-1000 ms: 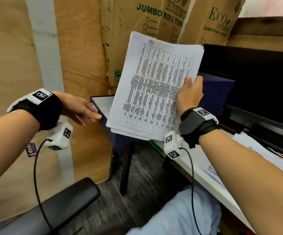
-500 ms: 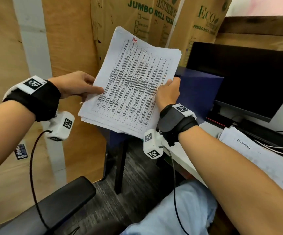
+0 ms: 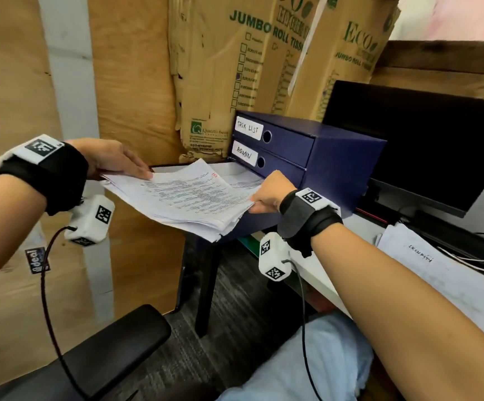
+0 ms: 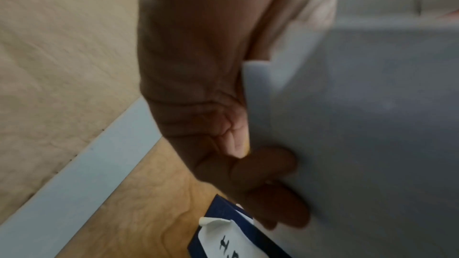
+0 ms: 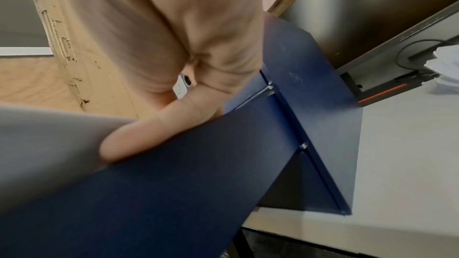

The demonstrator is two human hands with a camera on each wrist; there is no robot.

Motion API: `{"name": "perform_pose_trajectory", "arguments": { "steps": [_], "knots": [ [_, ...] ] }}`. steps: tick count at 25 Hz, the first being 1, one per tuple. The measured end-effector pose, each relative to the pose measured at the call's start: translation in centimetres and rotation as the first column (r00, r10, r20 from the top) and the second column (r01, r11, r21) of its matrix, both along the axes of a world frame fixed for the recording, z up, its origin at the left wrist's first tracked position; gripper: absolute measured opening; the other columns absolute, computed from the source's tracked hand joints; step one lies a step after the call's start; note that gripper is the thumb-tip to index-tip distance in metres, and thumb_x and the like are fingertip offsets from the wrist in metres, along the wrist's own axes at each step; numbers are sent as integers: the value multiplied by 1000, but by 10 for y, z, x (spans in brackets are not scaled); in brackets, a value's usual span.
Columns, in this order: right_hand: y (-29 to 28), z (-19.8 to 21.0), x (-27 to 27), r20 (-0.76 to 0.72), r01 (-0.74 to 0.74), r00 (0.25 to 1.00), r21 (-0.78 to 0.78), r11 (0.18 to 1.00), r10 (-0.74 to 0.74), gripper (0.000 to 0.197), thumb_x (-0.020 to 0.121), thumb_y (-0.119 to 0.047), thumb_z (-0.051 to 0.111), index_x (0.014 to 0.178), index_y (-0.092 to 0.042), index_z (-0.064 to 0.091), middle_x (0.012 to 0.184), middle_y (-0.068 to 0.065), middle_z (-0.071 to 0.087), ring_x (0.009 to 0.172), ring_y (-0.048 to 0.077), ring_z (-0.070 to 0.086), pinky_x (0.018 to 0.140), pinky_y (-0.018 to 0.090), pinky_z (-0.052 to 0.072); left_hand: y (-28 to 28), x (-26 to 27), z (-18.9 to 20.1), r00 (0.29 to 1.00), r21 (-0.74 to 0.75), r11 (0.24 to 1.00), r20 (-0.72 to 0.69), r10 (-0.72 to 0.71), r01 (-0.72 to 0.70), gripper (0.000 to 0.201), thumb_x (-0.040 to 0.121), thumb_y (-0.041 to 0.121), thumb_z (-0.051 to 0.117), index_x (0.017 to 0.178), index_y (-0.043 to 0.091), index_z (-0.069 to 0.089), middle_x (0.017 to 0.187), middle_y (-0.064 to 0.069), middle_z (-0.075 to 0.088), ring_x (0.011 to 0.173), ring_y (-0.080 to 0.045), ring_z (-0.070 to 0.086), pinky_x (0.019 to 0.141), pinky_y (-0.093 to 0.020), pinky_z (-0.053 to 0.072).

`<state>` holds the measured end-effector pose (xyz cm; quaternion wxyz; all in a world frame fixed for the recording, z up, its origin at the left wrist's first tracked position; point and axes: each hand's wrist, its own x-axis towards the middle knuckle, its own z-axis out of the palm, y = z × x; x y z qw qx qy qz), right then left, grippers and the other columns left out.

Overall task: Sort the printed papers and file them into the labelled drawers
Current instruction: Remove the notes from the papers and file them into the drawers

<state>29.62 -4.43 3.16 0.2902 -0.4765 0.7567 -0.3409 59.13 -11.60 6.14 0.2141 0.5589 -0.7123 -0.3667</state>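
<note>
Lowered from upright a second ago, the stack of printed papers (image 3: pixel 188 198) now lies nearly flat over the pulled-out bottom drawer (image 3: pixel 235 172) of the blue drawer unit (image 3: pixel 336 157). Its sheets are white, with dense black tables and a red mark near the top edge. The left hand (image 3: pixel 113 160) rests straight fingers on the left edge; the right hand (image 3: pixel 269 192) pinches the right edge. Two closed drawers, "TASK LIST" (image 3: pixel 248 128) and "ADMIN" (image 3: pixel 243 154), sit above. Another paper pile (image 3: pixel 426 256) lies on the desk (image 3: pixel 452 299).
</note>
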Motion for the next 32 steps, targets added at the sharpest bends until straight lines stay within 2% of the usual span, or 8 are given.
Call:
{"name": "perform_pose_trajectory", "arguments": {
  "steps": [3, 8, 13, 18, 21, 24, 28, 32],
  "knots": [
    [9, 6, 0, -29, -67, 997, 22, 998, 67, 18, 84, 8, 62, 76, -6, 54, 70, 6, 62, 49, 5, 63, 52, 18, 52, -2, 6, 2, 973, 69, 997, -225, 46, -31, 12, 86, 15, 69, 95, 7, 71, 82, -5, 74, 66, -13, 68, 50, -15, 53],
    [9, 4, -11, -277, 68, 959, 39, 997, -55, 48, 101, -49, 30, 88, -13, 59, 75, -3, 58, 81, 18, 54, 66, 22, 39, -2, 6, 4, 779, 292, 956, -604, 167, 22, 29, 97, 25, 52, 113, 1, 54, 105, -17, 64, 70, -15, 73, 56, -18, 57],
    [13, 12, -16, -489, 163, 865, 62, 985, -112, 61, 96, -64, 22, 63, -16, 43, 62, -4, 43, 63, 17, 50, 55, 23, 30, 3, -12, -6, 799, 310, 945, -591, 109, 100, 21, 93, 8, 55, 109, -7, 54, 115, -28, 62, 91, -26, 70, 74, -28, 58],
    [10, 16, -9, -493, -12, 869, 53, 999, 37, 26, 97, -27, 53, 100, -1, 57, 95, 11, 61, 104, 28, 62, 89, 34, 50, 12, -39, -13, 844, 266, 955, -535, 31, 134, 33, 90, 4, 59, 120, -9, 54, 112, -27, 65, 87, -23, 72, 73, -26, 59],
    [4, 12, 17, -566, -54, 815, 137, 989, 123, 22, 91, -25, 50, 78, -7, 47, 92, 11, 54, 82, 23, 55, 72, 30, 46, 18, -49, -10, 885, 215, 966, -465, -31, 147, 32, 89, 9, 63, 117, -7, 59, 111, -25, 66, 102, -27, 66, 77, -27, 57],
    [11, 4, 52, -728, -201, 636, 163, 966, 255, 41, 95, -41, 45, 122, -16, 61, 138, 16, 47, 122, 35, 45, 103, 43, 37, 14, -50, -11, 919, 114, 991, -394, -19, 70, 29, 87, 10, 67, 113, -3, 63, 106, -17, 68, 96, -23, 68, 72, -23, 58],
    [24, 3, 90, -513, -531, 671, 171, 830, 535, 50, 103, -46, 30, 94, -12, 65, 102, 3, 58, 89, 14, 53, 88, 30, 34, -4, -37, -22, 955, -85, 988, -278, 104, -132, 33, 87, 5, 67, 118, 0, 61, 90, -11, 61, 73, -15, 58, 60, -18, 55],
    [10, -3, 82, -622, -403, 532, 411, 817, 575, 71, 98, -61, 9, 126, -25, 63, 148, 10, 42, 142, 28, 24, 118, 45, 1, -5, -25, -38, 935, 120, 984, -313, 164, -132, 53, 84, -2, 68, 132, -1, 46, 111, -19, 64, 89, -23, 64, 79, -31, 59]
  ]
}}
